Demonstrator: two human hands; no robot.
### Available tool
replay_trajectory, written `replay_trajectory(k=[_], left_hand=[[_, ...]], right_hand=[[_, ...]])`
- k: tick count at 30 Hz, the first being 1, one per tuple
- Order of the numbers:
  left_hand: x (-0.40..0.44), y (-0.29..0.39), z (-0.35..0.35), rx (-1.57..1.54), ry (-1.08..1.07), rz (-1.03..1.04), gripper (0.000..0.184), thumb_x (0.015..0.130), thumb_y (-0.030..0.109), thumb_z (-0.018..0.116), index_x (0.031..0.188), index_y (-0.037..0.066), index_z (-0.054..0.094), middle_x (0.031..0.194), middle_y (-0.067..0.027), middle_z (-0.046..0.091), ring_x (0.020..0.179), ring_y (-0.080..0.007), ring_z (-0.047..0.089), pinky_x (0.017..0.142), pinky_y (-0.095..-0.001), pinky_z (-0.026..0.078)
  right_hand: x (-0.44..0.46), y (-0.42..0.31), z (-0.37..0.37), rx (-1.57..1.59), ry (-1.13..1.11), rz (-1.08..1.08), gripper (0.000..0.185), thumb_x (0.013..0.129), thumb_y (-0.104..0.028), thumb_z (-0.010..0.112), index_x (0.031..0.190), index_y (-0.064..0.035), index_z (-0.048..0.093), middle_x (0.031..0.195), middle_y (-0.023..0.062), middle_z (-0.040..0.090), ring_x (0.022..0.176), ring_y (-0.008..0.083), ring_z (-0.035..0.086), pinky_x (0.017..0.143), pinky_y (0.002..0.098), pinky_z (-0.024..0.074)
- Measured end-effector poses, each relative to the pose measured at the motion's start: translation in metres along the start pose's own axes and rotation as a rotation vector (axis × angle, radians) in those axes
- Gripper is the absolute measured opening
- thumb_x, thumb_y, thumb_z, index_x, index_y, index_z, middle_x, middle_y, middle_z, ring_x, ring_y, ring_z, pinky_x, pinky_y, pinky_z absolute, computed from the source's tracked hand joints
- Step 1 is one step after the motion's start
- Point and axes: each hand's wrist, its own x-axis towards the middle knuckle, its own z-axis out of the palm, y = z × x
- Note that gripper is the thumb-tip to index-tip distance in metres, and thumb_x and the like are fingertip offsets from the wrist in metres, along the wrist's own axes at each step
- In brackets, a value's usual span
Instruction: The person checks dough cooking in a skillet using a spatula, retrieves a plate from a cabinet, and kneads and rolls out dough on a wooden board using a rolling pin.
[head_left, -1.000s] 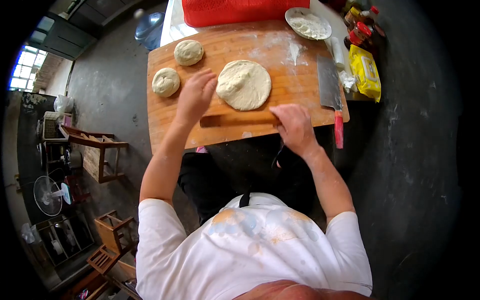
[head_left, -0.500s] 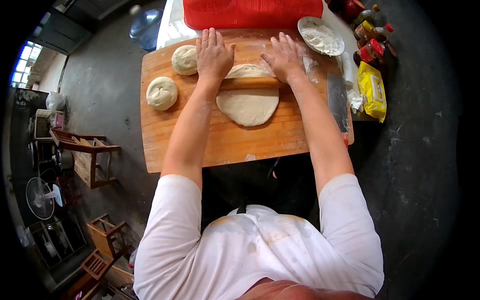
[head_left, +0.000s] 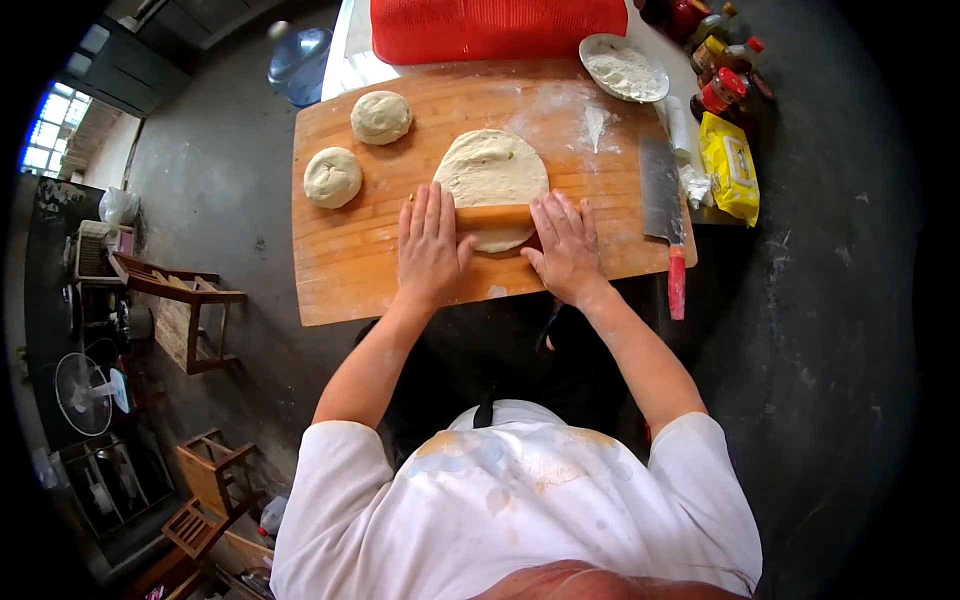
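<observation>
A flattened round of dough (head_left: pixel 490 168) lies on the wooden board (head_left: pixel 350 265), with a small green speck on it. Across its near part rests a wooden rolling pin (head_left: pixel 494 217). My left hand (head_left: pixel 430 245) lies flat over the pin's left end, fingers stretched forward. Over the right end is my right hand (head_left: pixel 567 245), also flat with extended fingers; both palms hide the pin's ends. Two dough balls, one farther back (head_left: pixel 381 117) and one nearer (head_left: pixel 332 177), sit at the board's left.
A cleaver (head_left: pixel 661 190) lies along the board's right side, its red handle past the edge. A bowl of flour (head_left: pixel 626 70) stands at the back right, near a red basket (head_left: pixel 490 28). Several bottles, jars and a yellow wipes pack (head_left: pixel 729 168) are farther right.
Both hands have drawn the rolling pin toward my body, from the dough's far part to its near part. The dough's far part is now uncovered, and the view has shifted slightly.
</observation>
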Motion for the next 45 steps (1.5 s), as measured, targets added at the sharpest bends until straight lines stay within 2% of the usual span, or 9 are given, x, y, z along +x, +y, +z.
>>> replay_trajectory(k=[5,9,15,23,25,29,36,38,45], left_hand=[[-0.009,-0.003,-0.029,-0.279,-0.092,0.004,0.04,0.083,0.027,0.052,0.114,0.001,0.054,0.114,-0.0165,0.054,0.108,-0.0335,0.047,0.094,-0.0432,0.033],[0.077,-0.033,-0.006,-0.37,0.002,-0.148,0.038,0.082,0.029,0.055,0.104,-0.002,0.057,0.1,-0.0202,0.059,0.097,-0.0344,0.052,0.086,-0.0397,0.04],[0.161,-0.033,0.034,-0.331,-0.791,-0.633,0.043,0.072,0.036,0.062,0.097,0.001,0.062,0.09,-0.0172,0.065,0.08,-0.0292,0.063,0.078,-0.0371,0.048],[0.146,-0.001,-0.013,-0.417,-0.617,-0.306,0.03,0.072,0.021,0.067,0.09,-0.001,0.058,0.079,-0.0118,0.062,0.072,-0.0197,0.059,0.064,-0.0343,0.047],[0.14,0.017,-0.054,-1.225,-0.472,-0.656,0.024,0.077,0.014,0.063,0.094,0.0,0.053,0.083,-0.0097,0.06,0.073,-0.0197,0.059,0.065,-0.0358,0.048],[0.098,-0.001,-0.067,-1.647,-0.275,-0.778,0.017,0.084,0.013,0.057,0.095,0.002,0.051,0.086,-0.0081,0.057,0.083,-0.0155,0.056,0.069,-0.0323,0.049],[0.012,-0.046,-0.034,-0.907,-0.508,-0.837,0.033,0.087,0.02,0.052,0.108,-0.005,0.049,0.103,-0.0151,0.057,0.096,-0.025,0.056,0.08,-0.0402,0.047],[0.005,-0.036,-0.023,-0.315,-0.205,-0.151,0.049,0.086,0.029,0.051,0.118,-0.007,0.044,0.117,-0.0221,0.051,0.112,-0.0348,0.047,0.093,-0.0473,0.036],[0.097,-0.036,0.031,0.03,-0.006,-0.151,0.066,0.087,0.04,0.043,0.129,-0.009,0.033,0.14,-0.0227,0.026,0.132,-0.0333,0.019,0.107,-0.0445,0.013]], right_hand=[[0.011,0.003,-0.012,0.119,0.225,-0.082,0.027,0.064,-0.01,0.06,0.091,-0.0102,0.055,0.088,0.0039,0.052,0.087,0.0257,0.048,0.074,0.0396,0.0386],[-0.003,-0.008,-0.016,0.162,0.019,0.039,0.028,0.063,-0.01,0.061,0.09,-0.0103,0.053,0.088,0.0071,0.054,0.088,0.0272,0.05,0.075,0.0398,0.0396],[-0.054,-0.027,-0.036,0.401,0.077,0.123,0.033,0.06,-0.009,0.063,0.091,-0.0086,0.051,0.086,0.0108,0.055,0.086,0.0302,0.052,0.075,0.0394,0.0426],[-0.079,-0.042,-0.031,0.53,-0.053,0.152,0.03,0.062,-0.011,0.064,0.09,-0.0081,0.053,0.086,0.0104,0.056,0.085,0.0299,0.053,0.076,0.04,0.0428],[-0.079,-0.048,-0.031,0.546,-0.098,0.116,0.028,0.062,-0.011,0.063,0.088,-0.0087,0.054,0.085,0.009,0.057,0.085,0.0288,0.053,0.075,0.0398,0.0424],[-0.079,-0.057,-0.032,0.535,-0.086,0.062,0.029,0.061,-0.011,0.062,0.089,-0.0091,0.055,0.082,0.0083,0.056,0.083,0.0276,0.053,0.073,0.0385,0.0424],[-0.028,-0.02,-0.04,0.371,0.099,-0.046,0.03,0.059,-0.007,0.063,0.087,-0.009,0.054,0.082,0.0082,0.056,0.081,0.0286,0.053,0.073,0.0383,0.0418],[-0.004,-0.009,-0.044,0.334,0.111,-0.075,0.03,0.059,-0.005,0.062,0.087,-0.0094,0.053,0.082,0.0072,0.056,0.081,0.0286,0.053,0.074,0.0387,0.0408],[0.091,0.042,0.009,-0.072,-0.238,0.194,0.068,0.085,-0.055,0.038,0.136,-0.0113,0.031,0.144,0.0146,0.021,0.134,0.028,0.016,0.106,0.0504,0.0104]])
